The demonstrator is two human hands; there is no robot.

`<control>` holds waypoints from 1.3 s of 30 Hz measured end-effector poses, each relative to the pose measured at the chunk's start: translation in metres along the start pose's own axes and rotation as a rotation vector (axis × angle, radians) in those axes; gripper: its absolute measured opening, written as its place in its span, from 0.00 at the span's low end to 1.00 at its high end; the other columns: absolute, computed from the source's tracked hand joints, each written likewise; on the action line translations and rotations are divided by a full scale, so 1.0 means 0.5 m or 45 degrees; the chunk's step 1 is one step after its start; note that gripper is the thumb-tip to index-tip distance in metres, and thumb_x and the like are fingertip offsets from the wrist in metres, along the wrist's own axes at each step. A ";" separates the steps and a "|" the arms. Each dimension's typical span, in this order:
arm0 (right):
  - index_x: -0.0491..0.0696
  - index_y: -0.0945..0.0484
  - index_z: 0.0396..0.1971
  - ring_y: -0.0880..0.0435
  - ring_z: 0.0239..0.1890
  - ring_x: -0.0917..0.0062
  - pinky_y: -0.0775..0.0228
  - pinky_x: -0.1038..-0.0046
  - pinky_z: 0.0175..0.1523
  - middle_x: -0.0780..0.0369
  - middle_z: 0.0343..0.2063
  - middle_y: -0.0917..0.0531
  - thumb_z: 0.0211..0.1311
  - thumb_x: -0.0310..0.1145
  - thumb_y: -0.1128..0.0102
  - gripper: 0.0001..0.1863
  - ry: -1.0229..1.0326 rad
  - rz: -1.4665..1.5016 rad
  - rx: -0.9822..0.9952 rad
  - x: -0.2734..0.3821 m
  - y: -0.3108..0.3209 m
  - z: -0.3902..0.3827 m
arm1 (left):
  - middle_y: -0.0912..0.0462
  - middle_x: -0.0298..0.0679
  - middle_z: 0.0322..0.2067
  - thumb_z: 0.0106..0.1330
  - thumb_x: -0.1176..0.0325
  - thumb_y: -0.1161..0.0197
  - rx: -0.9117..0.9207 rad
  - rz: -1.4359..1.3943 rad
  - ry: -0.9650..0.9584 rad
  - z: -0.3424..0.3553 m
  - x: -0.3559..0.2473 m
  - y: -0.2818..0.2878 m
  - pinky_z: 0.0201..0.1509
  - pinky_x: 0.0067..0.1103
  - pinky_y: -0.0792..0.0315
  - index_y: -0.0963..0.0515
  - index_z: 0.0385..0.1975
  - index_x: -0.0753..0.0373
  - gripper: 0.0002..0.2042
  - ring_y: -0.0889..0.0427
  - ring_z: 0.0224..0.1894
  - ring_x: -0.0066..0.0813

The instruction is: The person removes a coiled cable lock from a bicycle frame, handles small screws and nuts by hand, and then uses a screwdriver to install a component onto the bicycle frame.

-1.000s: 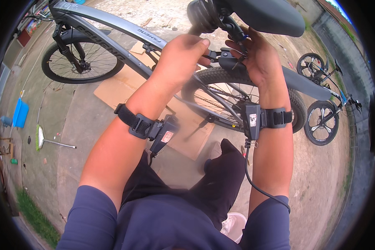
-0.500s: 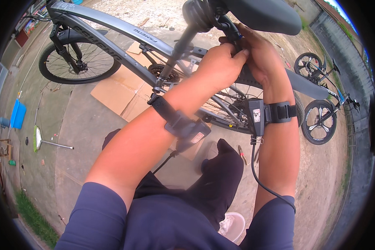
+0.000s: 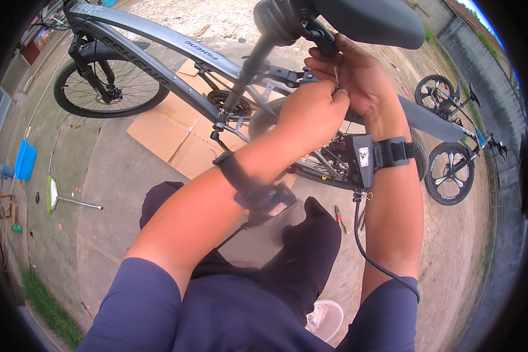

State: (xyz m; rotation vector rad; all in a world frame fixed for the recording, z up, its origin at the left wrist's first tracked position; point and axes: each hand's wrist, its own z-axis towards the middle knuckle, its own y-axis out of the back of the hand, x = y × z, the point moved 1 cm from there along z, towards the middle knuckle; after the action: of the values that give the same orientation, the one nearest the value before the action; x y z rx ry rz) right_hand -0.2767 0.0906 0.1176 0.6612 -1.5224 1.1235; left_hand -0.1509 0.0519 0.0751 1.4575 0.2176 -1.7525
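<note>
In front of me a person bends over a grey bicycle (image 3: 152, 30); the left hand (image 3: 314, 111) is closed to a narrow pinch, thumb and forefinger on a thin metal piece (image 3: 337, 75) that sticks up from the fingertips; this piece lies between the two hands, just beside the palm of the right hand (image 3: 362, 81); that hand is loosely cupped, palm turned inward, fingers bent around the dark bracket (image 3: 321, 38) under the saddle (image 3: 369, 23); whether it grips the bracket, I cannot tell.

Behind the person's legs stands a white tub (image 3: 335, 318), with something pale and crumpled inside; well apart, on the far left, is a blue plastic pan (image 3: 26, 161), its contents too small to make out; red-handled pliers (image 3: 339, 216) lie on the ground near the right forearm.
</note>
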 end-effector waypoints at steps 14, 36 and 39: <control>0.42 0.33 0.53 0.24 0.57 0.57 0.28 0.57 0.61 0.45 0.54 0.27 0.72 0.45 0.47 0.22 0.218 0.359 -0.250 -0.076 -0.097 -0.016 | 0.23 0.33 0.22 0.72 0.60 0.44 0.125 -0.442 0.652 -0.238 0.230 0.217 0.26 0.17 0.33 0.23 0.31 0.64 0.13 0.25 0.21 0.18; 0.45 0.27 0.55 0.28 0.62 0.63 0.44 0.48 0.71 0.57 0.53 0.24 0.74 0.32 0.57 0.15 0.495 0.466 -0.477 -0.018 -0.129 0.064 | 0.24 0.34 0.23 0.72 0.59 0.46 -0.002 -0.715 1.057 -0.371 0.398 0.248 0.27 0.19 0.34 0.24 0.32 0.64 0.14 0.25 0.22 0.21; 0.46 0.28 0.56 0.28 0.62 0.63 0.45 0.45 0.71 0.57 0.53 0.23 0.71 0.28 0.53 0.16 0.490 0.424 -0.391 -0.034 -0.131 0.049 | 0.24 0.35 0.24 0.72 0.61 0.45 -0.025 -0.805 0.997 -0.376 0.418 0.234 0.28 0.20 0.31 0.24 0.32 0.65 0.13 0.25 0.24 0.22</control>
State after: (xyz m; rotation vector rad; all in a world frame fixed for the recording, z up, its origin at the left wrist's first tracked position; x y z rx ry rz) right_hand -0.2261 0.0397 0.1223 -0.0239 -1.4530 1.1491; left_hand 0.0694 -0.0103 -0.1255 2.1557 1.2044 -1.5087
